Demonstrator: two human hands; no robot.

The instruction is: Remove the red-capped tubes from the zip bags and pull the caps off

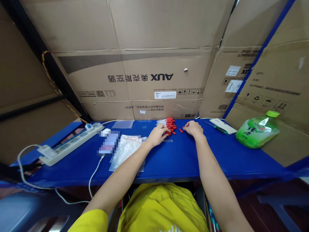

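A heap of small red pieces (pixel 171 124) lies on the blue table (pixel 183 158) near the back wall. My left hand (pixel 158 134) rests at the heap's left edge, fingers curled over a few red pieces and a small clear bag (pixel 167 140). My right hand (pixel 193 128) sits just right of the heap, fingers pinched on one red piece. A single red piece (pixel 181 130) lies loose between the two hands.
Clear plastic bags (pixel 125 149) lie left of my hands, another one (pixel 123 124) at the back. A white power strip (pixel 70 143) with cables runs along the left. A white device (pixel 223 126) and a green bottle (pixel 258 130) lie at the right. Cardboard boxes (pixel 145 71) wall the back.
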